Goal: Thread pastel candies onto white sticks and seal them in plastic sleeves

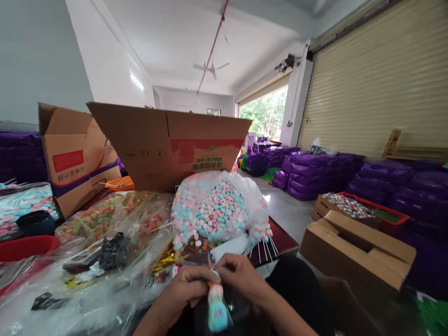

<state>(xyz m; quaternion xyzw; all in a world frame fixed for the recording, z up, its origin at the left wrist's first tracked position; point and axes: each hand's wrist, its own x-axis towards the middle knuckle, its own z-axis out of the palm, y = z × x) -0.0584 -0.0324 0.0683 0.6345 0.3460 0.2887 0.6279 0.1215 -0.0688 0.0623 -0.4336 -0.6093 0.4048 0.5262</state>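
Observation:
Close to my body, my left hand (194, 283) pinches the gathered neck of a small clear bag of pastel candies (217, 313), which hangs down below my fingers. My right hand (238, 274) is closed at the same neck from the other side, its fingertips pressed together; what they pinch is too small to make out. A thin white stick seems to rise from between the hands. Just beyond them lies a big clear plastic bag (224, 205) full of pink, blue and white candies. Gold twist ties (167, 260) lie left of my hands.
Several white sticks with candies (268, 249) lie at the table's right edge. Another bag holds ring-shaped candies (101, 219) on the left, near a red basin (28, 245). Cardboard boxes (168, 140) stand behind. An open carton (357, 247) and purple sacks (308, 172) are at right.

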